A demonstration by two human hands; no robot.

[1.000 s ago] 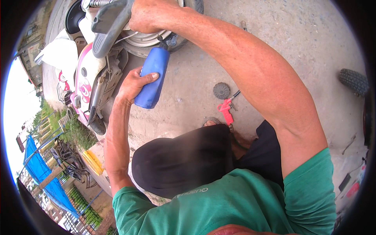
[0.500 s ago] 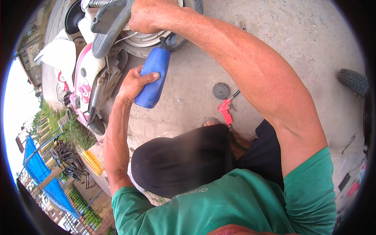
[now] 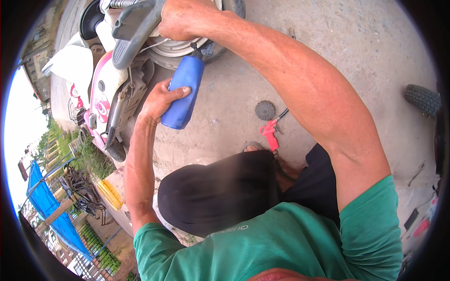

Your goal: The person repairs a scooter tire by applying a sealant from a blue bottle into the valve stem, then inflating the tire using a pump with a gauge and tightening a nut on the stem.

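Left of centre, a blue bottle (image 3: 182, 107) is leaning in the left hand (image 3: 161, 99).
It is probably feeling light and squeezable, best held mid-body. The hand is clasping its left side; the nozzle (image 3: 197, 51) is pointing far, toward the wheel (image 3: 171, 48). Farther, the right hand (image 3: 183, 21) is sitting beside a grey scooter part (image 3: 129, 46), its grip impossible to tell.
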